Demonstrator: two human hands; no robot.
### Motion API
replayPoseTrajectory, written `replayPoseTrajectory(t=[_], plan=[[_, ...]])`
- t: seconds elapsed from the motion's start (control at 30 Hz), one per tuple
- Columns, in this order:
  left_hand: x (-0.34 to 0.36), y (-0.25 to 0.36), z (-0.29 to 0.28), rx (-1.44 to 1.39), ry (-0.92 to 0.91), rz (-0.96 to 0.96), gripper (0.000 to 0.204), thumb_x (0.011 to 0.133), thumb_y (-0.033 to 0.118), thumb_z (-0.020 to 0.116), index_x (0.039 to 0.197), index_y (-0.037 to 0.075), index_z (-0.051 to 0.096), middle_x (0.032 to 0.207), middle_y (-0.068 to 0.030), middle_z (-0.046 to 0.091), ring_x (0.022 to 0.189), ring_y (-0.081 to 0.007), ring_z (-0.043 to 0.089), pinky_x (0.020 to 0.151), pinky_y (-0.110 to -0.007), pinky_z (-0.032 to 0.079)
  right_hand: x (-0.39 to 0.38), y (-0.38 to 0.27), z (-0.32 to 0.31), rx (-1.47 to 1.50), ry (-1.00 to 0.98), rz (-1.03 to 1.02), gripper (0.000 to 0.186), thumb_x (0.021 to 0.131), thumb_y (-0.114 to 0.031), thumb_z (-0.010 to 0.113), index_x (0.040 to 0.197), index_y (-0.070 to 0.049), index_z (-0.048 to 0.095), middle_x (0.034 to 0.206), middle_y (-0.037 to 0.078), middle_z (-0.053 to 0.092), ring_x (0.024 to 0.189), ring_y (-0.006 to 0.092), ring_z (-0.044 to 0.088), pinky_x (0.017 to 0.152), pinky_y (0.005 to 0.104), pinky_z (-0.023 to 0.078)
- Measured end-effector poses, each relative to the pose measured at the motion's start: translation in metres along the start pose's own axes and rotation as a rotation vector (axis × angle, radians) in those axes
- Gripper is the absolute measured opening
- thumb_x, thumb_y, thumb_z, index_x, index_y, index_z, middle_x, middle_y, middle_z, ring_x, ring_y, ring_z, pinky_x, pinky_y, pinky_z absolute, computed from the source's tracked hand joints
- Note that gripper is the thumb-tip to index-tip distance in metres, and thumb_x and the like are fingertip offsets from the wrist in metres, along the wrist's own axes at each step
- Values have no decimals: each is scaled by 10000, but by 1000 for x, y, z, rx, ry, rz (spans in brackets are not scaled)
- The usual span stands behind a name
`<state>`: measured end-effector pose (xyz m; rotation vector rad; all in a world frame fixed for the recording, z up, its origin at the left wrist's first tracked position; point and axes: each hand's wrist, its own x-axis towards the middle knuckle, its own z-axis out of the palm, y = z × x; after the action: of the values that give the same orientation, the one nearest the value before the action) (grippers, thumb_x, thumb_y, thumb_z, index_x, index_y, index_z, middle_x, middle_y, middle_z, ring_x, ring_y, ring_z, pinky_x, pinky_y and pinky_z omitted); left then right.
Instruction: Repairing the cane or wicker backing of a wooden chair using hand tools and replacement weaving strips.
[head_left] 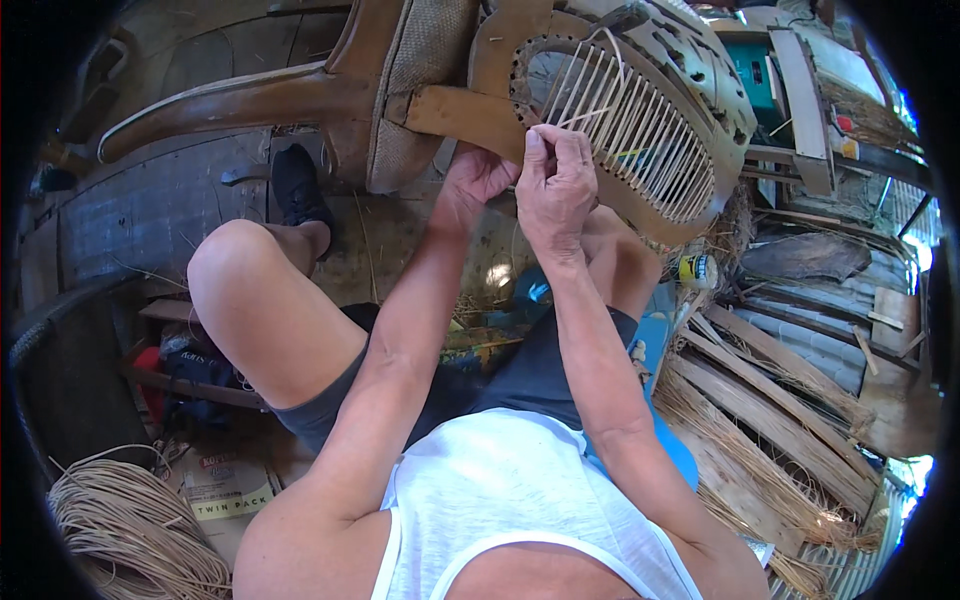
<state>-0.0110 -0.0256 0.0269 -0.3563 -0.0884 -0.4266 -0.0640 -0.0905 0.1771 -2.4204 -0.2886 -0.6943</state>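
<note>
An upturned wooden chair (235, 95) with coarse woven padding (415, 60) spans the upper view. Its oval frame (665, 225) carries parallel pale cane strands (650, 140) between edge holes; a loose strand curves above them. My right hand (555, 195) is closed in a pinch at the left rim of the oval, apparently on a thin cane strand. My left hand (480, 175) is just left of it and beneath a wooden rail (460, 112), fingers curled and partly hidden; what they hold, if anything, is unclear.
A coil of cane (130, 510) lies lower left beside a black chair (75, 390). At right are stacked planks (770, 420), loose fibres (720, 440), a yellow can (697, 270) and a teal case (745, 70). My bent knees frame the work from below.
</note>
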Motion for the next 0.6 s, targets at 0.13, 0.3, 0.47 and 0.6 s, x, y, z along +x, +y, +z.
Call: replayPoseTrajectory(t=[0.13,0.3,0.47,0.6], plan=[[4,-8,-13,-57,-11,-39,339,982,286,637,1185,15,621,1153,-143,691,1084,-251,679,929,-414,594,0,-9,3,52,39,-59,54,953,-81,662,988,-43,647,878,76,597,652,179,545,626,315,473],[9,1,-5,-42,-90,65,352,1007,307,593,1239,41,597,1158,-140,681,1086,-263,676,893,-447,609,3,-21,-25,307,-52,7,59,1027,-91,565,1068,-49,576,1014,71,647,675,101,541,631,242,468],[14,15,-4,175,65,161,352,1014,319,583,1246,55,592,1156,-130,680,1081,-264,677,881,-452,613,9,-58,-84,585,-135,25,31,1043,-57,522,1057,-37,542,963,86,688,630,47,532,573,194,436],[21,17,8,154,42,32,349,1017,324,579,1245,61,591,1153,-121,681,1078,-264,677,877,-453,613,1,-77,-130,601,-258,-79,62,1021,-47,561,1075,-49,530,881,103,659,610,67,515,554,205,412]])
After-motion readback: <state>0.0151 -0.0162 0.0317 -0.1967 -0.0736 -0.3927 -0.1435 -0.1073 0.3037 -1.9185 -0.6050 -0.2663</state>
